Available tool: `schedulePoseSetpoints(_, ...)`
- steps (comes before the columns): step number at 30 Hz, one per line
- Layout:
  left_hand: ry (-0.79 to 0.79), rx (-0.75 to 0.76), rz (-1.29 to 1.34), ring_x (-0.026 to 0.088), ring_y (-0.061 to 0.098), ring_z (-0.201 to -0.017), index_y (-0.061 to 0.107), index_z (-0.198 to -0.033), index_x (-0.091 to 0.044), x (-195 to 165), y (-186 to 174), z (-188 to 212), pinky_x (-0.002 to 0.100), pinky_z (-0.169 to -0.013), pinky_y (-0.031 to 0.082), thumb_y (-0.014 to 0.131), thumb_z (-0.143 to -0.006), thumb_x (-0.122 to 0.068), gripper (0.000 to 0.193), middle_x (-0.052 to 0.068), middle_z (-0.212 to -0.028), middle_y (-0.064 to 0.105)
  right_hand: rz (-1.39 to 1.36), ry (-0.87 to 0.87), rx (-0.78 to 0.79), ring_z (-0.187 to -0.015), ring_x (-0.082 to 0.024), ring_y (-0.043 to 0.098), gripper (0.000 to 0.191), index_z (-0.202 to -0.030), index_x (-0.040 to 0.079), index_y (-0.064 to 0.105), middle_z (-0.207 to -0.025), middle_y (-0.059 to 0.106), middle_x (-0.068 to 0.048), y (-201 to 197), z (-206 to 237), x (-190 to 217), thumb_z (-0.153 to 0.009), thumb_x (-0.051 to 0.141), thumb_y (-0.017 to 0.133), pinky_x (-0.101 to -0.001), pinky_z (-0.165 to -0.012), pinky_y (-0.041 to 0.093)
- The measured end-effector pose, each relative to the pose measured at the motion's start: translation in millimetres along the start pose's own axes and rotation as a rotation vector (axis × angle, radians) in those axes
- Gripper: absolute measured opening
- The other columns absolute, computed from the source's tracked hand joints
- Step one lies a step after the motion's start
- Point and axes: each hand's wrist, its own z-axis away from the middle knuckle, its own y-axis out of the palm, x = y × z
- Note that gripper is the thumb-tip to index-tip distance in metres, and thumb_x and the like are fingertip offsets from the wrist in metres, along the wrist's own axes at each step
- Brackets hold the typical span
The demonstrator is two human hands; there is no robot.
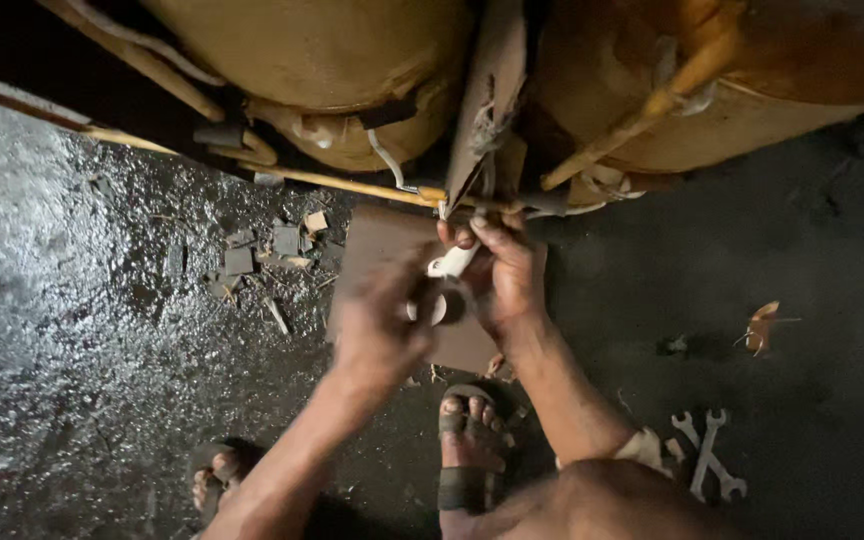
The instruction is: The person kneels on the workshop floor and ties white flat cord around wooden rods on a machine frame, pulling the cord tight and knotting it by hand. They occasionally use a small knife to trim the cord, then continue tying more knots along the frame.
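The right hand (508,275) grips a white tool (449,266) with closed fingers. The blurred left hand (377,325) touches it, finger state unclear. Two wrenches (707,455) lie on the floor (102,300).

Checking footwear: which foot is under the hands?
The sandalled foot sits below the right hand and left hand, lit; the other foot lies far left in shadow.

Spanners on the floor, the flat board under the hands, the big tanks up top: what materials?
Spanners: bare metal by the look, pale grey with a dull sheen, open-ended jaws. Flat board: probably wood or fibreboard, matte brown, no shine; hard to be sure. Tanks: likely painted steel, yellow-tan coat with rusty brown patches. The right hand holds a pale glossy piece, material unclear.
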Motion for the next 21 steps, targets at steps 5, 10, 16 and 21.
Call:
schedulePoseSetpoints(5, 0.039, -0.076, -0.112, 0.046, 0.068, -0.079, 0.065, -0.109, 0.0, -59, 43, -48, 0.053, -0.067, 0.054, 0.074, -0.09, -0.028, 0.034, 0.024, -0.09, 0.072, -0.119, 0.095, 0.192, -0.095, -0.028, 0.069, 0.035, -0.112, 0.003, 0.067, -0.103, 0.07, -0.011, -20, -21, 0, -0.105, 0.033, 0.05, -0.0485, -0.107, 0.055)
schedulePoseSetpoints(10, -0.094, -0.229, -0.179, 0.045, 0.069, -0.08, 0.072, -0.092, -0.005, -45, 68, -68, 0.053, -0.07, 0.055, 0.078, -0.086, -0.031, 0.027, 0.022, -0.083, 0.072, 0.003, 0.162, -0.057, -0.104, -0.024, 0.066, 0.035, -0.122, 0.003, 0.064, -0.115, 0.067, -0.009, -27, -27, -2, -0.104, 0.029, 0.049, -0.0405, -0.105, 0.052)
schedulePoseSetpoints(16, 0.123, -0.396, 0.154, 0.033, 0.073, -0.083, 0.073, -0.107, -0.007, -25, 66, -46, 0.037, -0.076, 0.058, 0.073, -0.091, -0.008, 0.016, 0.016, -0.091, 0.072, 0.703, -0.201, 0.136, -0.112, -0.02, 0.062, 0.032, -0.132, 0.001, 0.059, -0.123, 0.063, -0.008, -34, -12, 7, -0.105, 0.018, 0.055, -0.0373, -0.104, 0.051)
schedulePoseSetpoints(21, -0.058, -0.57, 0.523, 0.023, 0.068, -0.088, 0.071, -0.107, -0.002, -9, 46, -28, 0.031, -0.078, 0.056, 0.07, -0.095, -0.003, 0.012, 0.011, -0.098, 0.069, 0.653, -0.238, 0.081, -0.119, -0.016, 0.056, 0.041, -0.141, -0.002, 0.05, -0.13, 0.059, -0.006, -30, 16, -3, -0.103, 0.011, 0.062, -0.0343, -0.106, 0.047)
